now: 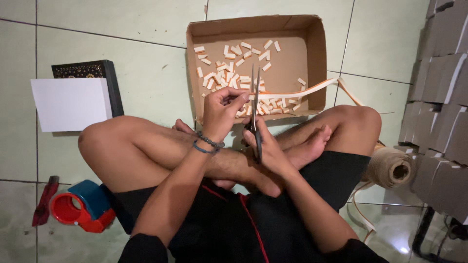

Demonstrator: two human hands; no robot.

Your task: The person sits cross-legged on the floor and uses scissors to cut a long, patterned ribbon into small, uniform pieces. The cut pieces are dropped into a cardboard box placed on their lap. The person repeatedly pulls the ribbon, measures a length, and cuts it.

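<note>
At the centre of the frame, an orange-and-white strip (292, 93) is being pinched by the left hand (222, 113) fingers over the cardboard box (316, 58), while scissors (255, 109) are being gripped, blades apart, by the right hand (267, 148). The cutting step is judged underway; closing the blades squarely is being called for.

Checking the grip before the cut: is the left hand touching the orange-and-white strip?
Touching. The head view shows the left hand pinching the strip's end at its fingertips, beside the scissors held in the right hand.
</note>
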